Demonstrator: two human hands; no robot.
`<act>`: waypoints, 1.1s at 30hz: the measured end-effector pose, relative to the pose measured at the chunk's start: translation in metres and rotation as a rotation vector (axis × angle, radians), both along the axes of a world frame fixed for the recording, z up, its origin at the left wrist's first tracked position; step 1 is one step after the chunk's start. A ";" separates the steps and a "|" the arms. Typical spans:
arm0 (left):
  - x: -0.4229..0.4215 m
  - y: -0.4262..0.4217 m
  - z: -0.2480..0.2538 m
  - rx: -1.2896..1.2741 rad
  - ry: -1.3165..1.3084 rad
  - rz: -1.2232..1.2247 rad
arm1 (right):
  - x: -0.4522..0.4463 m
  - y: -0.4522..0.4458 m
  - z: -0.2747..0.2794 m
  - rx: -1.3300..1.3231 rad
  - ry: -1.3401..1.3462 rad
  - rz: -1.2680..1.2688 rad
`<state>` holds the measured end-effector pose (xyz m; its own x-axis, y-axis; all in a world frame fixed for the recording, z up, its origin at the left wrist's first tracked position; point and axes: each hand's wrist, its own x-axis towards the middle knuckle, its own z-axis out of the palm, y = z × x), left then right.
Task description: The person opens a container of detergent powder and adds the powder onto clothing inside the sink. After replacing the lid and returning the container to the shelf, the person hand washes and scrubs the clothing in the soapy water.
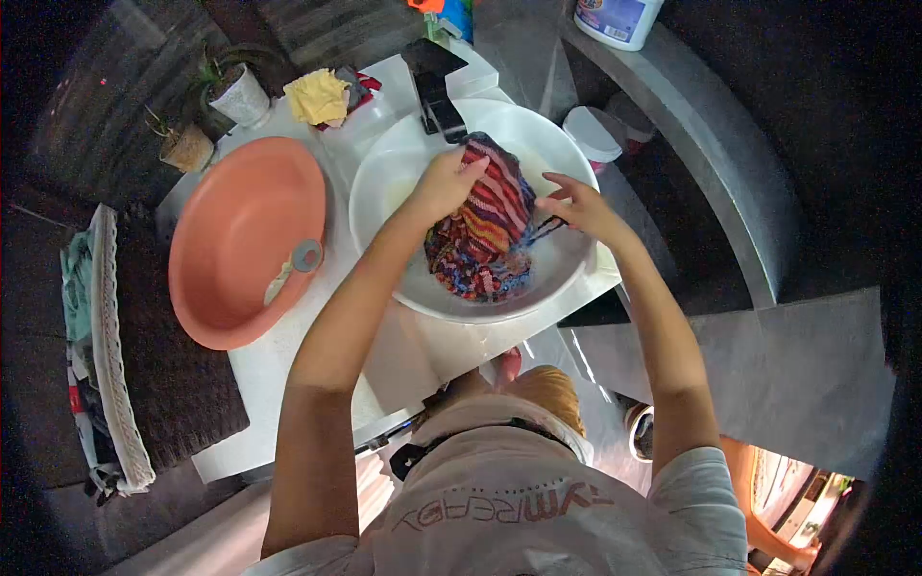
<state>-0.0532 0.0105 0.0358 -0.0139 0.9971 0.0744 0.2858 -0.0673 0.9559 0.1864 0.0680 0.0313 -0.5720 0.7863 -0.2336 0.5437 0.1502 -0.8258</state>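
A multicoloured, striped knitted garment [492, 206] is bunched up in a white basin [567, 274]. Its upper part is raised, while the lower folds lie in the basin, looking wet. My left hand [449, 187] is closed on the garment's upper left edge, thumb across the stripes. On the other side, my right hand [581, 208] hovers over the basin's right part, index finger and thumb apart. A dark strand runs from the garment to just below this hand; whether the lower fingers touch it I cannot tell.
An orange-pink tub [206, 254] with a drain fitting [306, 255] stands left on the white counter [355, 370]. A black faucet [437, 91] reaches over the basin. Behind are a yellow cloth [317, 97], potted plants [240, 96] and a white bottle [619, 19].
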 end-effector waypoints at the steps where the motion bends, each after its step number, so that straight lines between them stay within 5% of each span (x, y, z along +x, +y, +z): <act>1: 0.000 -0.002 0.008 -0.021 -0.044 -0.005 | -0.003 -0.002 -0.006 0.117 -0.020 0.010; 3: 0.006 -0.011 0.031 -0.128 -0.209 -0.010 | -0.012 -0.004 -0.010 0.358 -0.096 0.058; 6: 0.001 -0.006 0.017 0.015 -0.012 -0.074 | -0.029 -0.014 -0.005 0.250 0.071 0.030; 8: 0.010 -0.009 0.003 0.199 0.496 -0.049 | -0.042 -0.031 0.010 -0.296 0.379 -0.119; 12: 0.035 -0.019 -0.003 0.252 0.497 -0.286 | -0.048 -0.024 -0.013 -0.701 0.659 -0.226; 14: 0.023 -0.016 -0.013 -0.050 -0.158 -0.263 | -0.040 -0.023 -0.022 -0.728 0.876 -0.365; 16: 0.004 -0.020 -0.030 0.284 0.564 -0.080 | -0.028 -0.022 -0.023 -0.819 1.004 -0.329; 20: -0.008 -0.029 -0.080 0.074 0.784 -0.154 | -0.016 -0.023 -0.001 -0.883 1.264 -0.215; 21: -0.005 -0.033 -0.084 0.258 0.805 -0.047 | -0.020 -0.029 0.018 -0.862 1.263 -0.185; 22: -0.005 -0.030 -0.085 0.258 0.802 -0.046 | -0.018 -0.024 0.019 -0.865 1.307 -0.192; 24: -0.006 -0.020 -0.077 -0.026 0.193 0.049 | -0.016 -0.023 0.036 -0.873 1.381 -0.168; 25: -0.012 0.004 -0.122 0.161 -0.019 0.241 | -0.018 -0.026 0.043 -0.840 1.353 -0.246; 28: 0.010 -0.029 -0.026 0.146 -0.190 0.460 | -0.012 -0.010 -0.012 -0.767 1.060 -0.393; 29: 0.017 -0.025 -0.030 0.177 -0.434 0.467 | -0.025 -0.025 -0.014 -0.741 0.985 -0.421; 32: 0.048 -0.048 -0.022 0.333 -0.101 0.224 | -0.051 -0.034 -0.025 -0.954 0.818 -0.490; 33: 0.062 -0.057 -0.019 0.435 0.076 0.171 | -0.063 -0.035 -0.032 -0.910 0.949 -0.477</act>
<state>0.0090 -0.0462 0.0169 -0.1537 0.8569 0.4921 0.3960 -0.4029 0.8251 0.1236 0.0328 -0.0005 -0.5209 0.7315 -0.4400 -0.4247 -0.6692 -0.6097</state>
